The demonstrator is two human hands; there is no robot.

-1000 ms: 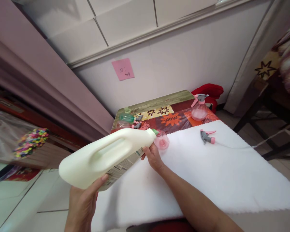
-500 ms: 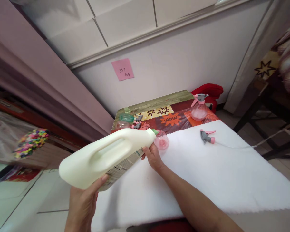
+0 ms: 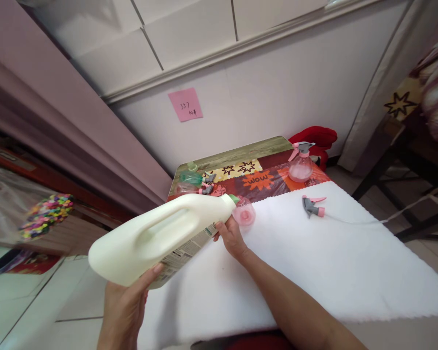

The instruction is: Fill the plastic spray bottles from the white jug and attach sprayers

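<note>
A large white jug [image 3: 160, 233] with a moulded handle and a printed label is tipped on its side. Its green spout rests over the mouth of a small pink open bottle [image 3: 244, 213] standing on the white cloth [image 3: 314, 262]. My left hand [image 3: 126, 304] grips the jug's base from below. My right hand [image 3: 230, 237] steadies the jug near its neck, fingers curled against it. A detached grey and pink spray head [image 3: 313, 206] with a thin tube lies on the cloth to the right.
A pink spray bottle [image 3: 301, 163] stands at the table's far right. Green and clear spray bottles [image 3: 193, 182] lie at the far left corner. A pink note [image 3: 185, 104] hangs on the wall. A red object [image 3: 316, 136] sits behind the table. Tiled floor lies left.
</note>
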